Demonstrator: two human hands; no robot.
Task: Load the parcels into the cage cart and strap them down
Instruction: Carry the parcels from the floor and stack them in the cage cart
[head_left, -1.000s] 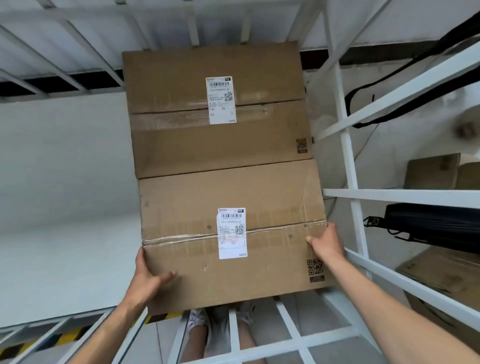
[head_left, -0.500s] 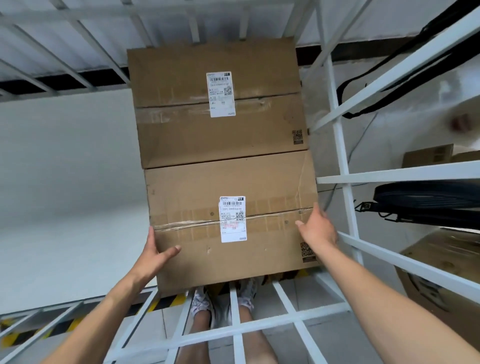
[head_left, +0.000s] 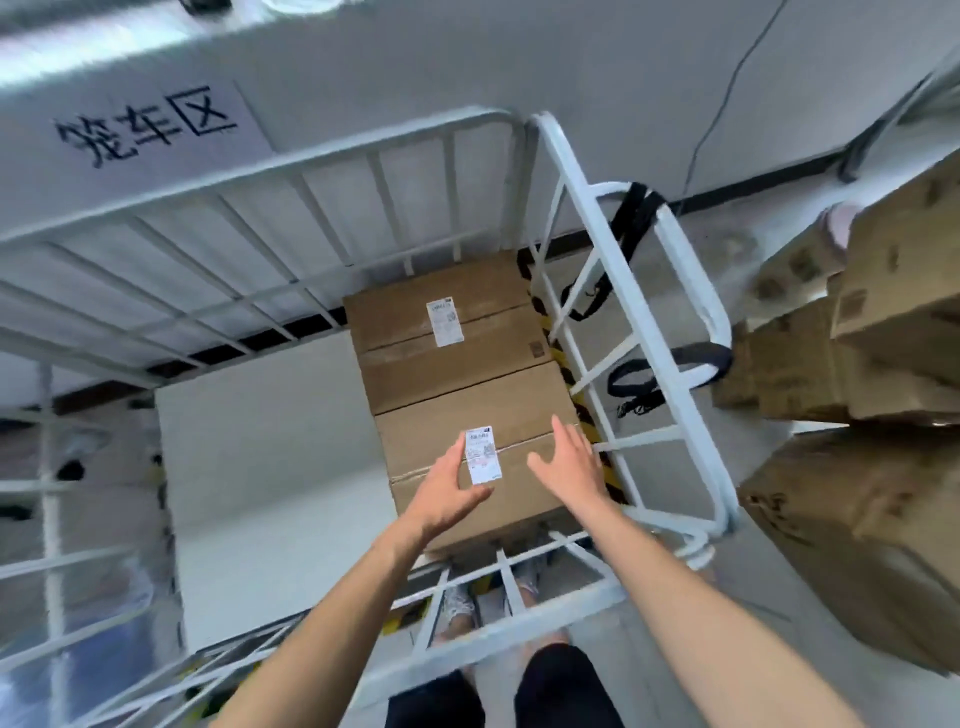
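Two parcels on the cage cart (head_left: 626, 291) floor, against its right side: far box (head_left: 483, 288), near box (head_left: 519, 501). Left hand (head_left: 447, 493) and right hand (head_left: 566, 467) over the near box, fingers spread, gripping nothing; contact unclear. Black straps (head_left: 638, 213) hang on the side. Stacked boxes (head_left: 883, 291) outside are blurred.

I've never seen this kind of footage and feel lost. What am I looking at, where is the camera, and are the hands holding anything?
No machine here: a person works with bare hands, and the single camera sits on their head, looking forward and down. The white bars are a cage cart. On its floor lie two cardboard parcels end to end, a near parcel and a far parcel. The left hand and right hand reach over the near parcel, fingers straight; neither has a grip on anything. Black straps hang on the cart's side; more boxes are stacked outside it.
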